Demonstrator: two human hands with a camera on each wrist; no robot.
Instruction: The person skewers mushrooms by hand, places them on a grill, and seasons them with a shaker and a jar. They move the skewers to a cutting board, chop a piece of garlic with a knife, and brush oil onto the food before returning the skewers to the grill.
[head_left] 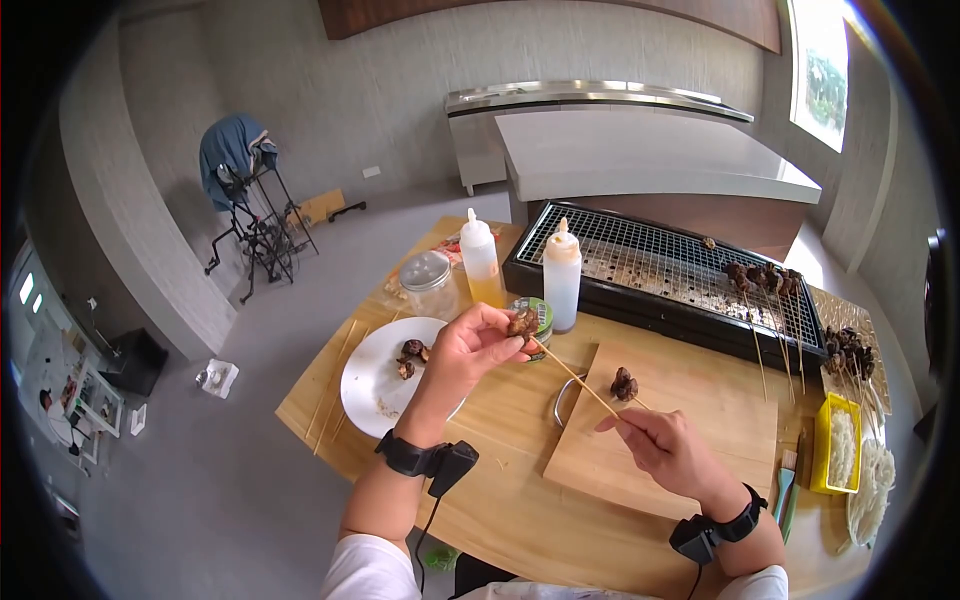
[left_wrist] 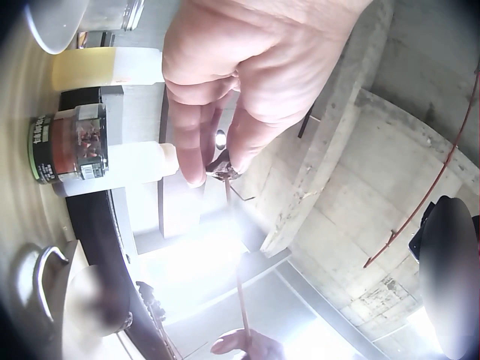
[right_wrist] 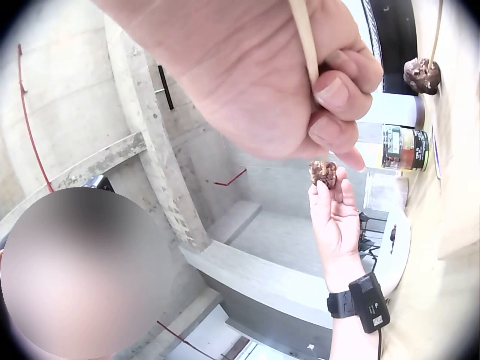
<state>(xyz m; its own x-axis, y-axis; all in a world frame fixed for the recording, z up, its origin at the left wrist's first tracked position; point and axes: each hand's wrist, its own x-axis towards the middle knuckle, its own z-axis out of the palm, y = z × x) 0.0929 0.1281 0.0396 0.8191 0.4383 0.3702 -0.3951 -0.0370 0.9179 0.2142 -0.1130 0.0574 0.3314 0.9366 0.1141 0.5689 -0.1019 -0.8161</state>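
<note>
My left hand [head_left: 462, 352] pinches a dark brown, mushroom-like piece of food [head_left: 522, 323] between thumb and fingers, above the table. A thin bamboo skewer [head_left: 578, 378] slants from that piece down to my right hand [head_left: 662, 450], whose fingers curl round its lower end. In the right wrist view, the skewer also runs across the right palm. Below the hands, a second skewered dark piece [head_left: 624, 384] lies on the wooden cutting board [head_left: 600, 460]. To the left, a white plate [head_left: 360, 375] bears several more dark pieces [head_left: 411, 350].
Two squeeze bottles [head_left: 562, 285], a lidded glass jar [head_left: 428, 285] and a green-lidded jar [head_left: 545, 318] stand behind my left hand. A black grill [head_left: 650, 265] holds several skewers. At right are a yellow tray [head_left: 824, 450] and a brush [head_left: 785, 480]; loose skewers [head_left: 325, 390] lie left.
</note>
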